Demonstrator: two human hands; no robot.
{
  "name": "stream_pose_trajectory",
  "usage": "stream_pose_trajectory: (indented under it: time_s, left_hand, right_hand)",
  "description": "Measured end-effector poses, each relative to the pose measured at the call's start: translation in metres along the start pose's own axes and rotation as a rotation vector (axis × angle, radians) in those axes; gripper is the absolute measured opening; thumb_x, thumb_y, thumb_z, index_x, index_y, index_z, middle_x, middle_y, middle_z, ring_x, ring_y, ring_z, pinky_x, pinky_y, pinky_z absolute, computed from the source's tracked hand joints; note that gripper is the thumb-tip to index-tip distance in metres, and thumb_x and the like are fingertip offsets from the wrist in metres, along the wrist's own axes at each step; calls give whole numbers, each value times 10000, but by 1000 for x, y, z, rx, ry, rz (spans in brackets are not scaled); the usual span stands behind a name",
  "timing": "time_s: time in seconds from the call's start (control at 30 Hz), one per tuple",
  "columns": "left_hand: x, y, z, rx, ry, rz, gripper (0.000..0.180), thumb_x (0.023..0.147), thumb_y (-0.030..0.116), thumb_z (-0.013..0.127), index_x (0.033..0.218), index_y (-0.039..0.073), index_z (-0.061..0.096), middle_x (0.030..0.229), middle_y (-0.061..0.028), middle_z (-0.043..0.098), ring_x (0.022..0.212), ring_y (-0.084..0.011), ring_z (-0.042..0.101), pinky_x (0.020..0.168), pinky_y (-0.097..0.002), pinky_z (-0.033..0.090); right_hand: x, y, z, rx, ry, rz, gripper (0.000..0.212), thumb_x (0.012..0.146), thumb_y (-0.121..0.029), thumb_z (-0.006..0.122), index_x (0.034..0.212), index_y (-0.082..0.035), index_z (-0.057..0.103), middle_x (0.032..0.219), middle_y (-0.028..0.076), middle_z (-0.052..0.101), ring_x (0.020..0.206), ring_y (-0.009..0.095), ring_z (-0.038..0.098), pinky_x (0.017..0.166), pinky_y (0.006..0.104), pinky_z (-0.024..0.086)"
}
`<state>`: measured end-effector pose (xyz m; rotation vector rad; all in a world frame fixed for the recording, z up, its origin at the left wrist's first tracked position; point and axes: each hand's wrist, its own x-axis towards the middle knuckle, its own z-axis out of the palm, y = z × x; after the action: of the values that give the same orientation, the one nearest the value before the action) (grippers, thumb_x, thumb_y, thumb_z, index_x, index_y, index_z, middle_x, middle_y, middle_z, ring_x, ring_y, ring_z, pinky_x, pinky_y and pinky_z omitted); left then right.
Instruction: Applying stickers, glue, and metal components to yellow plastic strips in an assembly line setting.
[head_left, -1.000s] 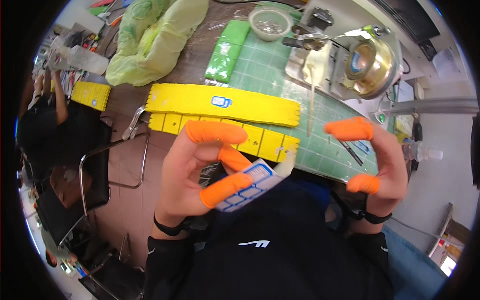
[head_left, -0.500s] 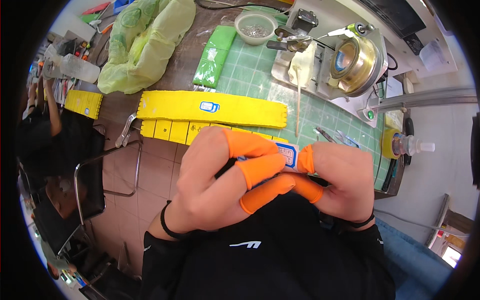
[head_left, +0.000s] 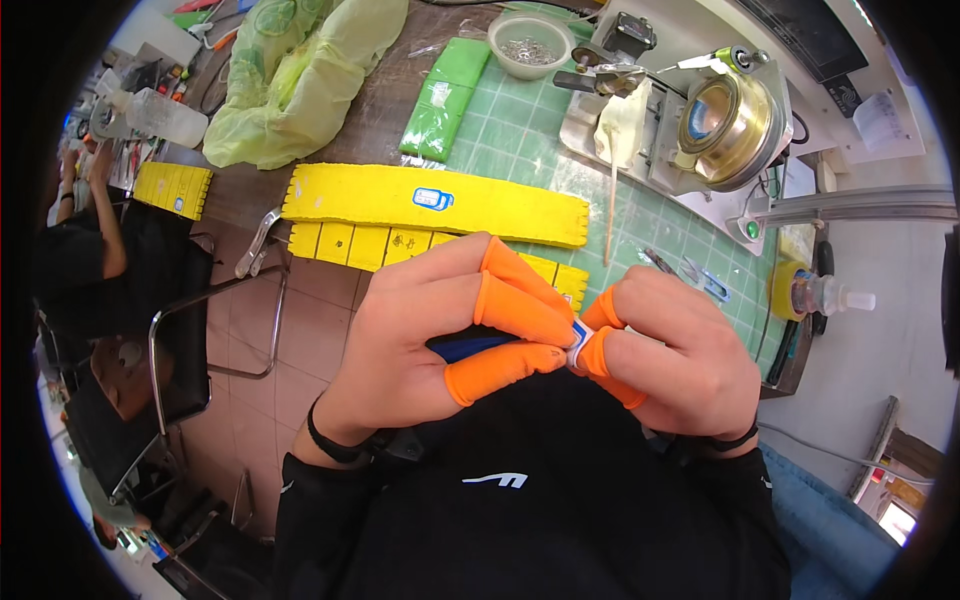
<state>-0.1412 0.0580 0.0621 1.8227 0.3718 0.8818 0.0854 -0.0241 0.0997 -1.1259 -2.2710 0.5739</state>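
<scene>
Label (head_left: 578, 338), likely light, creasable and best held by its margins, is pinched by the left hand (head_left: 430, 315) and right hand (head_left: 680, 350) near the counter (head_left: 372, 125)'s front edge.

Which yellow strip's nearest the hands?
The lower long strip, partly hidden by the left hand. The upper long strip lies just beyond it; the short strip is off at far left.

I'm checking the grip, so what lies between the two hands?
In the head view, a small blue-and-white label lies between the left hand and the right hand, right at their orange-covered fingertips.
</scene>
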Motion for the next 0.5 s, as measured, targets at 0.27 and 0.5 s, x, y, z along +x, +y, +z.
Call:
stream_pose_trajectory:
  time_s: [0.27, 0.5]
  left_hand:
    - [-34, 3, -26, -401, 199, -256, 224, 844, -81, 757, 1055, -33, 700, 955, -142, 717, 783, -165, 687, 700, -267, 534]
    - [-41, -12, -52, 140, 111, -261, 186, 829, -67, 744, 1003, -21, 697, 964, -108, 720, 899, -187, 704, 822, -283, 530]
  right_hand:
    - [-14, -1, -10, 112, 174, 199, 295, 731, -21, 826, 996, -33, 696, 874, 116, 604, 706, 280, 606, 585, 340, 470]
    - [-33, 12, -15, 27, 214, 260, 290, 689, 6, 842, 907, 11, 651, 800, 120, 582, 666, 271, 572, 579, 320, 430]
